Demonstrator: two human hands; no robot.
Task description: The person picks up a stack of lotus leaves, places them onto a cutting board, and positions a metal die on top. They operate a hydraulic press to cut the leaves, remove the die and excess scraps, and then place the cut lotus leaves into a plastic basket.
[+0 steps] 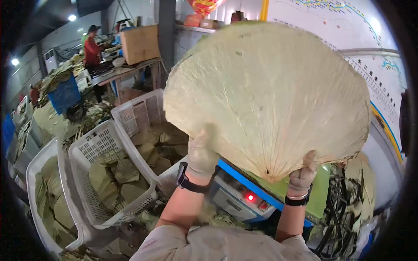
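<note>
A large dried lotus leaf, pale green-beige and spread like a fan, fills the middle of the head view. Its veins run together at a small dark spot low on its edge. My left hand, gloved, is closed on the leaf's lower left edge with the thumb in front. At the lower right edge my right hand, also gloved, pinches the leaf, thumb on the near face. The fingers behind the leaf are hidden. Below it is a machine with a lit red light, beside a green surface partly covered by the leaf.
White plastic baskets holding folded leaves stand at my left. Dark strips and leaf scraps hang at the right. Behind are a wooden table with a cardboard box, a wall board and a person in red.
</note>
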